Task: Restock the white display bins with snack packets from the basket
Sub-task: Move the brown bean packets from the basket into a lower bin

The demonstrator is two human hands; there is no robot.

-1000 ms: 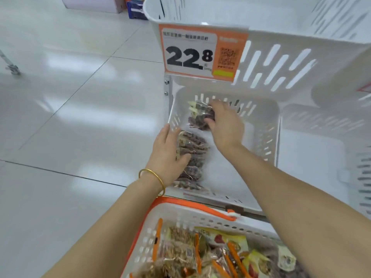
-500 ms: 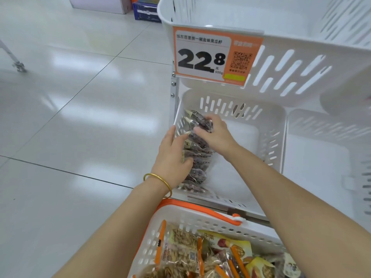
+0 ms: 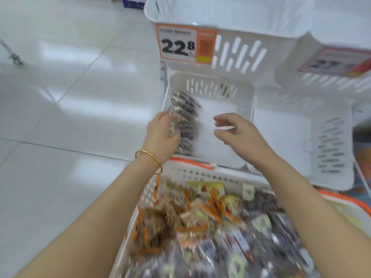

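Note:
A row of dark snack packets [image 3: 185, 119] stands on edge along the left wall of a lower white display bin [image 3: 244, 93]. My left hand [image 3: 162, 135], a gold bangle on its wrist, rests against the near side of that row with fingers on the packets. Beside it, my right hand [image 3: 234, 130] hovers over the bare bin floor, fingers loosely curled, holding nothing. Below, the white basket with orange trim [image 3: 192, 173] is full of mixed snack packets [image 3: 200, 221], blurred by motion.
An upper white bin [image 3: 241, 43] overhangs the lower one and carries an orange price tag [image 3: 185, 46] reading 22.8. Another lower bin [image 3: 301, 137] lies to the right. A second tagged bin [image 3: 329, 75] sits at upper right. Glossy tiled floor [image 3: 70, 97] spreads left.
My right hand has let go of the packets and drawn back to the right over the bin floor. The view has dropped, showing more of the basket. My left hand stays at the row.

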